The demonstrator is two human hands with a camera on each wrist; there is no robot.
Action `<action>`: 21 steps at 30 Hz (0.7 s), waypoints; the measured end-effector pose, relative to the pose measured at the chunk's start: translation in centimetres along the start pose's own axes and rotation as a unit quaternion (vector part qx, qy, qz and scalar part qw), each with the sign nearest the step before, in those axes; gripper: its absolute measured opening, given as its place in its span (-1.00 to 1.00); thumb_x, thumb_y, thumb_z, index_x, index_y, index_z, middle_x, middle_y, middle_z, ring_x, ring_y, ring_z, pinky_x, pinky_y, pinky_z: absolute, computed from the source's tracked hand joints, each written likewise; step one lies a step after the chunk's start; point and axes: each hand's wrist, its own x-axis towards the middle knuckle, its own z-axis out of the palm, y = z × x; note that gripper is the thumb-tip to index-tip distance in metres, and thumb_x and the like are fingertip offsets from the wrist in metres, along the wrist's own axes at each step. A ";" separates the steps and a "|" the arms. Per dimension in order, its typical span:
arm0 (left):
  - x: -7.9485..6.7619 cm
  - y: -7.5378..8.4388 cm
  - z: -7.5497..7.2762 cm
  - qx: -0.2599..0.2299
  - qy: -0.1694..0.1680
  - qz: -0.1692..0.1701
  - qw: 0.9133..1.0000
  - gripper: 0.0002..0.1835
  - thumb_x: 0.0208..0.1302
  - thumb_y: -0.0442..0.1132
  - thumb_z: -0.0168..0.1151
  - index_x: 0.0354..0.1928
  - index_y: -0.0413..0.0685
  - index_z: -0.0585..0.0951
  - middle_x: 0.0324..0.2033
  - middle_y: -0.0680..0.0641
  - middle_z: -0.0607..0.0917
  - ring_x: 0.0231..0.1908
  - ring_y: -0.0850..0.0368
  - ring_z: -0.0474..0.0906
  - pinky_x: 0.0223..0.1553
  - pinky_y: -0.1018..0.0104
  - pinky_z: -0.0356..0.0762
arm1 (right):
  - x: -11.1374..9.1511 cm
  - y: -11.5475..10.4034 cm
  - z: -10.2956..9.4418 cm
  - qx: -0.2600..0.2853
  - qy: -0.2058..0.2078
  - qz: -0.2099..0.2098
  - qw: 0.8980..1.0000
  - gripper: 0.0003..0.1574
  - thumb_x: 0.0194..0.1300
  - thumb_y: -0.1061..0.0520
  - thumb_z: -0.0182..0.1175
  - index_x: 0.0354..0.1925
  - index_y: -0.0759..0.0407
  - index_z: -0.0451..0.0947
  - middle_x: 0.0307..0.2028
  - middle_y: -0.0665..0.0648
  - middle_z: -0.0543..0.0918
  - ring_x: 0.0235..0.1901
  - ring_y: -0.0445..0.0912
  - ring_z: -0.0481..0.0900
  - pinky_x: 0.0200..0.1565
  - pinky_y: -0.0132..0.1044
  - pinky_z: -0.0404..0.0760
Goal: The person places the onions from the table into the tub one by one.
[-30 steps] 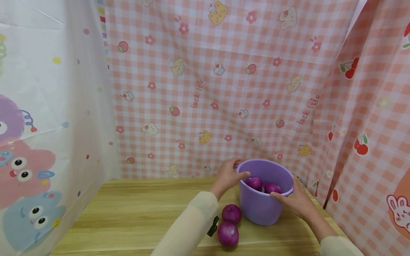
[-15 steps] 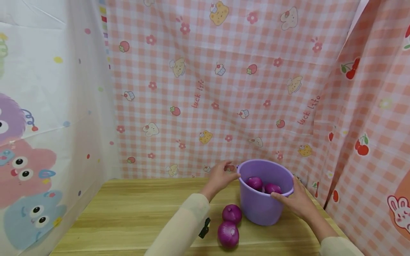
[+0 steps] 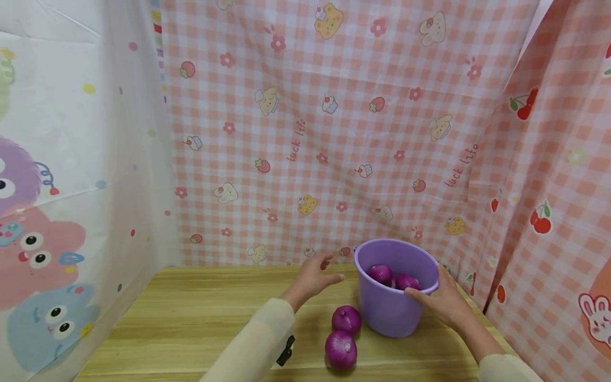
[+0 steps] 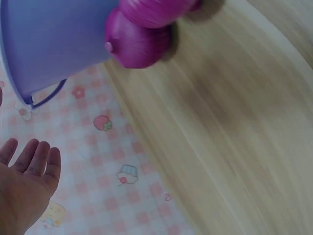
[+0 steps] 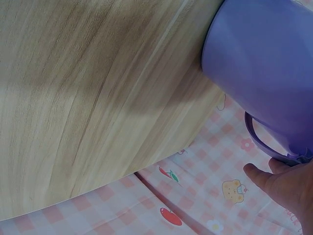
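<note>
A purple bucket (image 3: 387,313) stands upright at the right of the wooden table. Inside it lie red onions, one at the left (image 3: 380,274) and another beside it (image 3: 407,281). My right hand (image 3: 445,300) grips the bucket's right rim, thumb over the edge. In the right wrist view its fingers (image 5: 259,177) lie by the bucket's handle (image 5: 259,142). My left hand (image 3: 312,277) is apart from the bucket, left of it, with loosely bent fingers and nothing held. Two more red onions sit in front of the bucket: a rear one (image 3: 346,320) and a front one (image 3: 341,350), close together.
The wooden table (image 3: 205,318) extends left of the bucket. A pink checked curtain (image 3: 296,159) hangs behind it, another checked cloth (image 3: 549,212) at the right, and a white cartoon sheet (image 3: 129,212) at the left. A small black object (image 3: 286,351) shows beside the left sleeve.
My left hand has let go of the bucket's left rim and moved left and slightly down. The right hand, the bucket and the onions stay in place.
</note>
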 end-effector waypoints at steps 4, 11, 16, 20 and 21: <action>-0.7 -0.9 -0.2 0.008 -0.028 -0.007 1.000 -0.31 0.18 -0.05 0.46 0.28 -0.22 0.48 0.21 -0.28 0.54 0.20 -0.20 0.47 0.19 -0.04 0.47 | 0.0 0.0 0.1 -0.006 0.003 0.001 1.000 0.27 0.19 -0.27 0.36 0.48 0.36 -0.06 0.29 0.55 0.22 0.24 0.42 0.27 0.13 0.37 0.34; -2.4 -2.3 -0.2 0.021 -0.075 -0.018 0.997 -0.29 0.17 0.00 0.45 0.29 -0.22 0.48 0.13 -0.27 0.59 0.16 -0.16 0.49 0.16 -0.03 0.49 | -0.1 -0.1 0.0 0.010 0.012 -0.011 1.000 0.20 0.19 -0.22 0.38 0.46 0.35 0.01 0.25 0.51 0.30 0.21 0.38 0.34 0.14 0.32 0.36; -3.4 -3.0 0.3 0.031 -0.098 -0.014 0.995 -0.31 0.17 -0.02 0.45 0.29 -0.16 0.50 0.12 -0.23 0.60 0.13 -0.11 0.51 0.12 0.01 0.52 | -0.1 -0.1 0.0 0.009 0.011 -0.010 1.000 0.23 0.19 -0.25 0.38 0.47 0.36 -0.01 0.25 0.52 0.29 0.22 0.38 0.32 0.14 0.33 0.35; -4.2 -3.5 0.7 0.026 -0.117 -0.016 0.993 -0.30 0.13 -0.03 0.48 0.29 -0.12 0.50 0.13 -0.20 0.60 0.12 -0.07 0.52 0.13 0.04 0.52 | 0.0 -0.2 0.0 0.014 0.012 -0.014 1.000 0.21 0.19 -0.22 0.39 0.46 0.36 0.01 0.25 0.50 0.30 0.21 0.37 0.33 0.14 0.31 0.36; -4.5 -3.6 0.7 0.026 -0.122 -0.016 0.992 -0.29 0.13 -0.03 0.48 0.29 -0.12 0.50 0.12 -0.19 0.61 0.12 -0.06 0.52 0.13 0.04 0.52 | 0.0 -0.2 0.0 0.014 0.012 -0.015 1.000 0.20 0.19 -0.21 0.39 0.46 0.35 0.01 0.25 0.50 0.31 0.21 0.37 0.34 0.14 0.31 0.36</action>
